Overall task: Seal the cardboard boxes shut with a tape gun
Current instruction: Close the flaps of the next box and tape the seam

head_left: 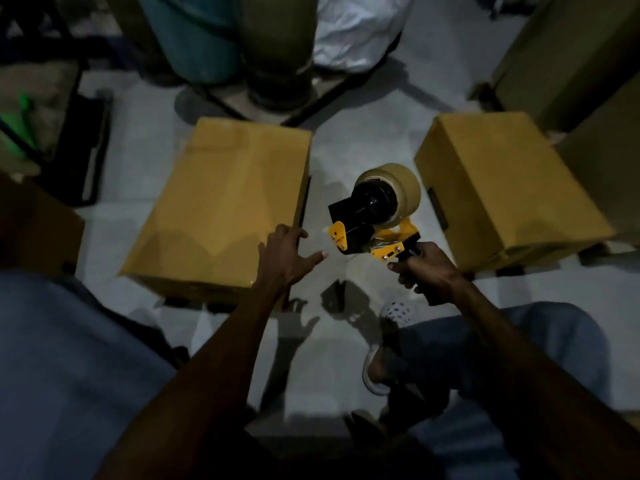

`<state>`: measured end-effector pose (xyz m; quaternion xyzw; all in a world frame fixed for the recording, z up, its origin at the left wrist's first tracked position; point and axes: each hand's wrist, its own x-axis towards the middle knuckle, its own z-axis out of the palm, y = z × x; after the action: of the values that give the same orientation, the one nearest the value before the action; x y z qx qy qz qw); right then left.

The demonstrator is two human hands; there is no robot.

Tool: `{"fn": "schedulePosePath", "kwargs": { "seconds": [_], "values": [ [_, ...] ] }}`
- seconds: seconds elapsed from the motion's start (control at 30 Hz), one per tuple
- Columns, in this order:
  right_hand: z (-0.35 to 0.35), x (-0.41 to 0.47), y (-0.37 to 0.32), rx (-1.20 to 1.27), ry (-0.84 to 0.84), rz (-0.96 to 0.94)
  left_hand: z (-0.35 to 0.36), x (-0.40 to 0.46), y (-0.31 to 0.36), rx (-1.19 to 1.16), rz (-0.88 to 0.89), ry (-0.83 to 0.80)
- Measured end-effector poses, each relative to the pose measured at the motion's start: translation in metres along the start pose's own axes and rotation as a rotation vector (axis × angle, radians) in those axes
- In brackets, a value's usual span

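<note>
Two closed yellow-brown cardboard boxes stand on the pale floor, the left box [225, 202] and the right box [502, 188]. Between them, my right hand [426, 268] grips the black handle of a yellow and black tape gun [374, 220] carrying a roll of tan tape, held in the air above the floor. My left hand [287, 258] rests with relaxed, spread fingers on the near right corner of the left box, thumb stretched toward the tape gun.
My legs in blue trousers fill the lower left and lower right, with a white shoe [381, 358] on the floor. More cardboard boxes [571, 57] stand at the far right. Rolled material [242, 39] and a white bag [353, 29] lie at the back.
</note>
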<state>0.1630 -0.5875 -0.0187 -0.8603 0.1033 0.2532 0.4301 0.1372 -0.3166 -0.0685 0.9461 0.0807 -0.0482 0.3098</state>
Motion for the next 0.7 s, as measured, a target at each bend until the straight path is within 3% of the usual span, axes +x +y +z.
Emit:
{"fn": "schedulePosePath", "kwargs": {
  "seconds": [0.17,0.3,0.5,0.7],
  "values": [
    [-0.071,-0.085,-0.038,0.280,0.204,-0.058,-0.038,-0.025,0.083,-0.178,0.286,0.091],
    [-0.121,-0.150,-0.030,0.352,0.359,-0.116,-0.052,-0.043,0.148,-0.255,0.484,0.014],
    [-0.175,-0.234,0.039,0.240,0.437,-0.098,-0.031,-0.076,0.240,-0.247,0.745,-0.120],
    [-0.174,-0.298,0.152,0.176,0.413,0.045,0.041,-0.134,0.306,-0.262,0.810,-0.368]
  ]
}}
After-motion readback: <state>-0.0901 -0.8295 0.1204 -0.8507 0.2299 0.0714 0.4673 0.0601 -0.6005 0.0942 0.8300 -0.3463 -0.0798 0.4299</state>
